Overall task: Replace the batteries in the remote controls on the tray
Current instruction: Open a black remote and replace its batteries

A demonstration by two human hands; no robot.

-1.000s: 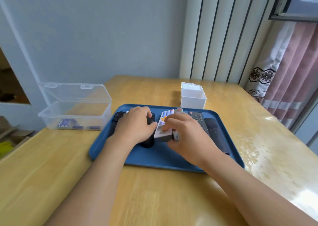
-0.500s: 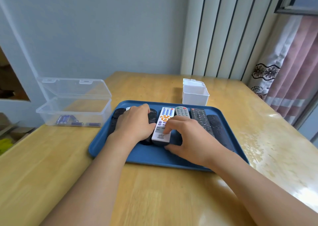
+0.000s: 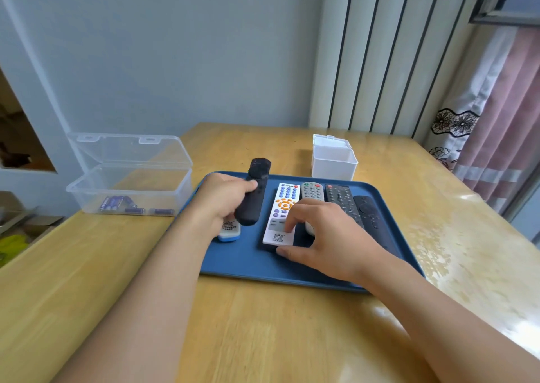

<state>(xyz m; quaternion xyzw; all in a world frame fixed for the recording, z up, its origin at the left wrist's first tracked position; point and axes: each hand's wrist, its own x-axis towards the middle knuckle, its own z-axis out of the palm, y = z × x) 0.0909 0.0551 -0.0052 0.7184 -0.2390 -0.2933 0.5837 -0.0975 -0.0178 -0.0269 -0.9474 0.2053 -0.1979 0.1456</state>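
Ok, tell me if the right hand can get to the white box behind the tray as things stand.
Probably yes. The right hand rests on the white remote, holding nothing, and only flat remotes on the blue tray lie between it and the white box, whose open top faces up.

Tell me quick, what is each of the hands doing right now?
Left hand: closed around a black remote, lifted off the blue tray.
Right hand: open, holding nothing, fingertips resting on the white remote.
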